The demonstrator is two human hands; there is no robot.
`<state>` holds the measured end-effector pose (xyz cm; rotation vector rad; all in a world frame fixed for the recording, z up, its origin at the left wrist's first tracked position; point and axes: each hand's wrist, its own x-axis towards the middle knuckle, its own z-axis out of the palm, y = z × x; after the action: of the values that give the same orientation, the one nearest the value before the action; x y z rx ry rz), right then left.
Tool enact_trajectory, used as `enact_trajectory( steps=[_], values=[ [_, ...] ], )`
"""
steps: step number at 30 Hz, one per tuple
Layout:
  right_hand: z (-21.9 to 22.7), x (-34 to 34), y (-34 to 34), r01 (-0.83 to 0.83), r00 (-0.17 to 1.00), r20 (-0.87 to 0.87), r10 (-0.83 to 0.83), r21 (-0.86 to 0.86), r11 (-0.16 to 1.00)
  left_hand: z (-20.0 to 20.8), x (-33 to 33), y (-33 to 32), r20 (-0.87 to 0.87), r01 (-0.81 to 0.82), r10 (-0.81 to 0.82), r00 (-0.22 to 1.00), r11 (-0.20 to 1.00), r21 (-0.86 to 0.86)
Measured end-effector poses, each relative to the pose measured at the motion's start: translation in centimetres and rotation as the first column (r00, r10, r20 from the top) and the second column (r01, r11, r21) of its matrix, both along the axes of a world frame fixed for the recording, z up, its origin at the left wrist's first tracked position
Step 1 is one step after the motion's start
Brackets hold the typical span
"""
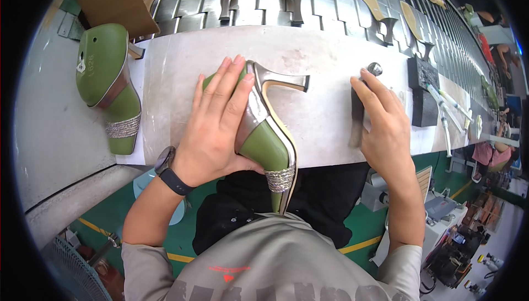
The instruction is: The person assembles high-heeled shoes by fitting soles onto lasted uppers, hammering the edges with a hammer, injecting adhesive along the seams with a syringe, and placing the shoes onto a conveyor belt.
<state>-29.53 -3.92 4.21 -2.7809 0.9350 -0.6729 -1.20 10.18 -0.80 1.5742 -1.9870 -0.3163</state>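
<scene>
A high-heeled shoe point(255, 111) on a green last lies on its side above the table's front edge, its toe toward my body. It has metallic panels, a glittery band near the toe and a flared heel. My left hand point(217, 116) grips it, fingers laid over the back part and thumb along the side near the band. My right hand point(386, 119) is curled over a dark tool point(358, 105) with a rounded metal head; the tool's lower end is blurred and the thumb is hidden.
Another green lasted shoe point(121, 102) stands at the left. Behind the pale table point(308, 53), a slatted metal conveyor point(253, 3) carries several soles with heels. Dark blocks point(424, 94) and several thin syringe-like tubes point(446, 108) lie at right. A brown board point(113, 0) leans at far left.
</scene>
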Motion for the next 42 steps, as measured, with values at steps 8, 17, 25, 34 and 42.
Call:
enact_trajectory(
  steps=[8,17,25,34,42],
  values=[
    [-6.4,-8.8,2.1,0.379,0.892,0.219,-0.395,0.113,0.918,1.0,-3.4,0.1,0.095,0.053,-0.053,0.994,0.999,0.002],
    [-7.8,-8.5,3.0,0.473,0.817,0.376,-0.437,-0.003,0.881,3.7,-7.3,-3.5,0.175,0.428,-0.399,0.9,0.885,-0.181],
    [-2.5,1.1,3.8,-0.039,0.795,0.591,0.135,-0.172,0.984,7.8,-7.0,-10.0,-0.99,0.354,0.087,-0.115,0.935,0.041],
    [1.3,8.7,-16.6,0.156,0.649,0.49,-0.581,0.662,0.733,16.0,-9.1,-3.5,-0.308,0.465,-0.702,0.642,0.677,-0.571],
    [0.2,3.8,-23.2,0.525,0.769,0.252,-0.588,0.277,0.805,16.5,-12.4,-0.8,-0.346,0.259,-0.694,0.632,0.61,-0.749]
  ],
)
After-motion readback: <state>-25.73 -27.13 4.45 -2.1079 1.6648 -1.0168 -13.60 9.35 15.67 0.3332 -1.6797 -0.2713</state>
